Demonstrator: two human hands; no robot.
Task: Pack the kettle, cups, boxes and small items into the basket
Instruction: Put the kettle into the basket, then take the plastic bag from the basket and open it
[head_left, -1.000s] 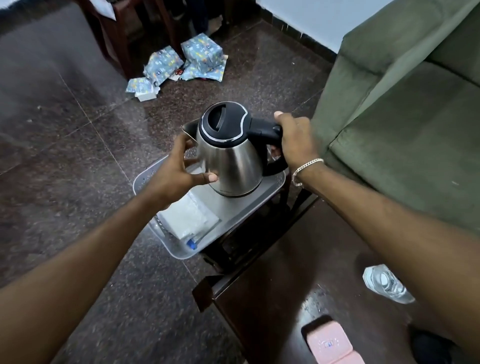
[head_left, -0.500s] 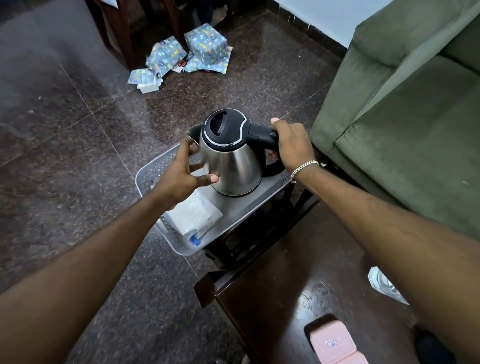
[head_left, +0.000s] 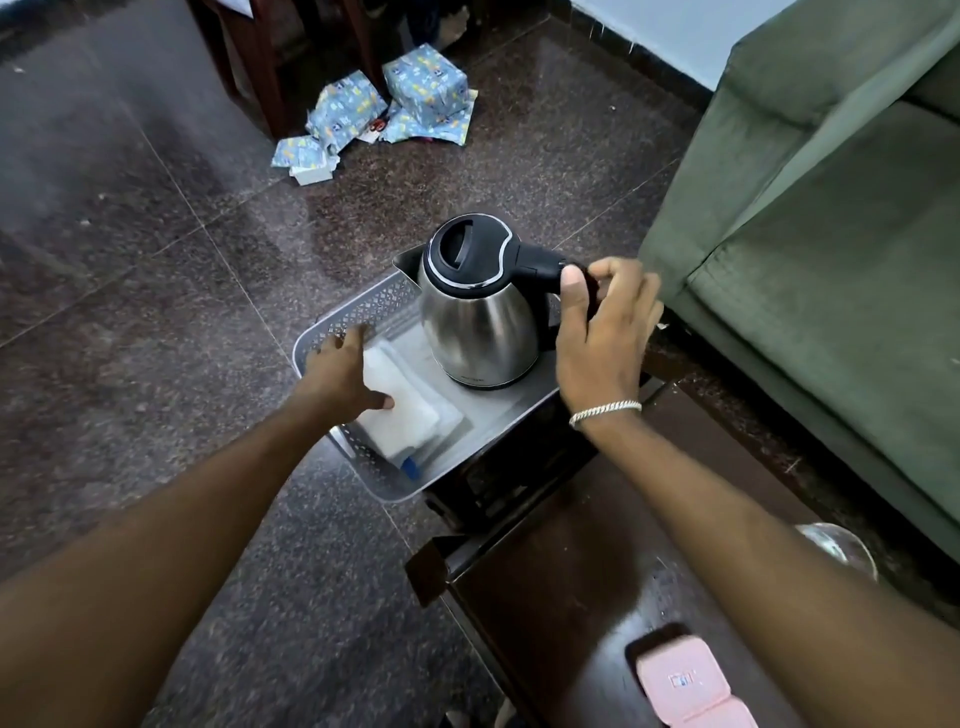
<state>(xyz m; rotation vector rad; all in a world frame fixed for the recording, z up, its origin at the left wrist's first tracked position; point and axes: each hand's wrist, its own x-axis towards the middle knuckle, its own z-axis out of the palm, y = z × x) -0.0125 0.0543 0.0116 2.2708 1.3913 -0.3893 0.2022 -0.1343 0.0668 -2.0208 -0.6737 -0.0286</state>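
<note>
A steel kettle (head_left: 478, 322) with a black lid and handle stands upright in the grey perforated basket (head_left: 382, 486), at its far right end. My right hand (head_left: 602, 338) is at the handle with the fingers spread; only the thumb still touches the handle's end. My left hand (head_left: 337, 374) lies flat on a white packet (head_left: 415, 421) in the basket's near left part, fingertips near the basket wall. A small blue item (head_left: 410, 467) shows under the packet. On the dark table lie a pink box (head_left: 685, 680) and a clear glass cup (head_left: 836, 545).
The basket sits at the end of the dark wooden table (head_left: 571, 597), jutting out over the stone floor. A green sofa (head_left: 831, 234) stands close on the right. Blue-wrapped parcels (head_left: 415, 88) and torn paper lie on the floor by chair legs at the back.
The kettle has come down to stand in the basket. My left hand left its side and dropped onto the white packet. My right hand has loosened from the handle.
</note>
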